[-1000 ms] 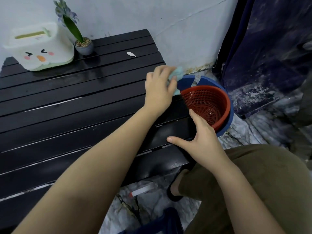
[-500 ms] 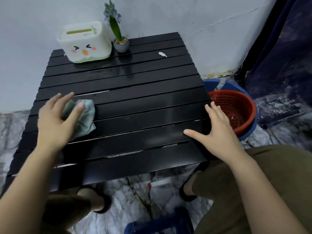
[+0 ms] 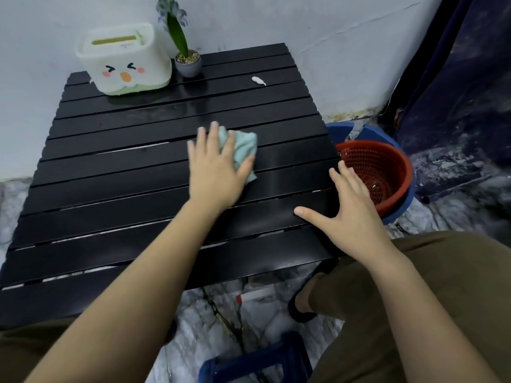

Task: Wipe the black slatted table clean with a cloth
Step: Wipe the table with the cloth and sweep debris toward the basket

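The left hand (image 3: pixel 215 172) presses the cloth (image 3: pixel 244 150) flat onto the table (image 3: pixel 110 189), straight fingers spread over it; the right hand (image 3: pixel 351 217) rests flat, fingers apart.

The scene is dim and evenly lit, with a cool cast and no hard shadows. Soft light falls from above; the glossy black slatted table (image 3: pixel 116 172) carries faint sheen in the upper middle of the frame and a paler vertical streak right of centre. The dark curtain (image 3: pixel 470 92) at the upper right sinks into murk, its detail smeared. Wide-angle distortion bows the table's edges and stretches the forearms at the bottom. Focus is soft overall, and the floor (image 3: pixel 221 313) at lower centre looks blurred.
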A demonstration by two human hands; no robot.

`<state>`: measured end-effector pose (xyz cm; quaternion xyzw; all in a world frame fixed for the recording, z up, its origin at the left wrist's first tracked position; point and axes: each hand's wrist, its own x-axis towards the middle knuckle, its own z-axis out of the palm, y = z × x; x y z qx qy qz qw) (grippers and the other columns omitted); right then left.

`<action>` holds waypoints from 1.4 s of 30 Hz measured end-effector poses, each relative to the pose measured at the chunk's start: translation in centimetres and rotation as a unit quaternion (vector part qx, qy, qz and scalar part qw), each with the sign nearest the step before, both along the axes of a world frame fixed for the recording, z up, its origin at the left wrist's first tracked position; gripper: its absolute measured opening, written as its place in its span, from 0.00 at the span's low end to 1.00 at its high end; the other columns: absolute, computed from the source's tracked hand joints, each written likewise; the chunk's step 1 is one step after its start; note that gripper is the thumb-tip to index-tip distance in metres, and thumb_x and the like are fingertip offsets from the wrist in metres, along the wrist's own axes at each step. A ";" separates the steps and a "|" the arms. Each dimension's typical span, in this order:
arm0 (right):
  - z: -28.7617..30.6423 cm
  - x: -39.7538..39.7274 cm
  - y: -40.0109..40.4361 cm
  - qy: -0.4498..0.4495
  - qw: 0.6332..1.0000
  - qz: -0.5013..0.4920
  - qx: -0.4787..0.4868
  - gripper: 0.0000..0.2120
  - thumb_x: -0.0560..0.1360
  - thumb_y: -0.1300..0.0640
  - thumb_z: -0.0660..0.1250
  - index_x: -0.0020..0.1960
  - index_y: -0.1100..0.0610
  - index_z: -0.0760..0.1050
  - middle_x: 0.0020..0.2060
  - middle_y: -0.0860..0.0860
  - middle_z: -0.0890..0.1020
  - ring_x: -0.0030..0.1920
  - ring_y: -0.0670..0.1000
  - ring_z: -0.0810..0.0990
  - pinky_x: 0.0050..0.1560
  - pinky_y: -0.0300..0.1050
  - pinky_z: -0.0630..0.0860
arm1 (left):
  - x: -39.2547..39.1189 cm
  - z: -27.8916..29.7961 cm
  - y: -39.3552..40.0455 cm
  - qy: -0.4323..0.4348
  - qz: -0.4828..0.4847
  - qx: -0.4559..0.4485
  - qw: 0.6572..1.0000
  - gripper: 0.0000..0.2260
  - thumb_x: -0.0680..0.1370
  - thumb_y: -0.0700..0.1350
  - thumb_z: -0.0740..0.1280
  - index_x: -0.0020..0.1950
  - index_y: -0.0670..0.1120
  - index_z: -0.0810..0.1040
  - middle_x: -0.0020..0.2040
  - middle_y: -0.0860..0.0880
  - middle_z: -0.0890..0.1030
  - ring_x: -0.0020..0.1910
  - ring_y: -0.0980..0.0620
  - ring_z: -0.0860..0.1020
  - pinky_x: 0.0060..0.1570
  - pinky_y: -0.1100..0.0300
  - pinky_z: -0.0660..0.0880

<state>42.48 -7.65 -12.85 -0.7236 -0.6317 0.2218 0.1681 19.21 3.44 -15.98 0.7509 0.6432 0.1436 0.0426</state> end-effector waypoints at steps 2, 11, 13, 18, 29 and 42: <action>0.0 0.0 0.1 -0.003 1.000 0.004 0.002 0.51 0.69 0.29 0.67 0.81 0.55 0.53 0.81 0.48 0.49 0.80 0.47 0.44 0.77 0.47 0.47 | 3.5 -0.2 1.3 -0.004 -0.053 0.003 0.999 0.33 0.79 0.65 0.50 0.77 0.47 0.67 0.80 0.40 0.59 0.79 0.36 0.56 0.76 0.38 0.49; -0.3 0.3 0.2 0.000 1.000 0.020 0.009 0.51 0.70 0.28 0.65 0.81 0.55 0.51 0.81 0.48 0.47 0.80 0.47 0.42 0.76 0.45 0.46 | 14.2 0.2 6.0 -0.080 -0.268 -0.001 0.960 0.19 0.80 0.53 0.63 0.66 0.44 0.79 0.72 0.43 0.73 0.65 0.38 0.72 0.75 0.39 0.52; -0.2 0.4 0.2 0.006 1.000 0.022 0.007 0.51 0.70 0.28 0.65 0.81 0.55 0.52 0.81 0.48 0.47 0.80 0.46 0.41 0.77 0.45 0.45 | 14.6 0.1 6.1 -0.130 -0.259 0.017 0.957 0.19 0.80 0.53 0.61 0.59 0.40 0.80 0.64 0.43 0.77 0.57 0.39 0.75 0.72 0.37 0.60; 0.0 0.0 0.6 0.011 1.000 0.015 0.003 0.51 0.69 0.28 0.65 0.81 0.54 0.52 0.81 0.48 0.48 0.80 0.47 0.41 0.79 0.49 0.45 | 12.2 0.7 5.9 -0.357 -0.130 0.021 0.925 0.19 0.80 0.53 0.61 0.60 0.42 0.82 0.61 0.43 0.78 0.59 0.43 0.76 0.63 0.44 0.71; 1.8 -6.4 5.5 0.032 0.992 0.120 -0.001 0.44 0.75 0.34 0.65 0.81 0.55 0.52 0.81 0.50 0.48 0.80 0.48 0.42 0.78 0.49 0.39 | -10.0 2.7 7.7 -0.356 0.161 0.110 0.914 0.22 0.80 0.55 0.60 0.61 0.39 0.79 0.60 0.40 0.77 0.59 0.45 0.76 0.61 0.56 0.71; 0.2 -7.8 9.3 -0.029 0.990 0.135 -0.014 0.42 0.77 0.34 0.61 0.81 0.57 0.52 0.81 0.52 0.48 0.81 0.49 0.41 0.78 0.48 0.38 | -13.6 0.1 10.3 -0.066 0.193 -0.031 0.978 0.28 0.84 0.57 0.55 0.78 0.41 0.62 0.80 0.35 0.55 0.77 0.33 0.55 0.77 0.46 0.51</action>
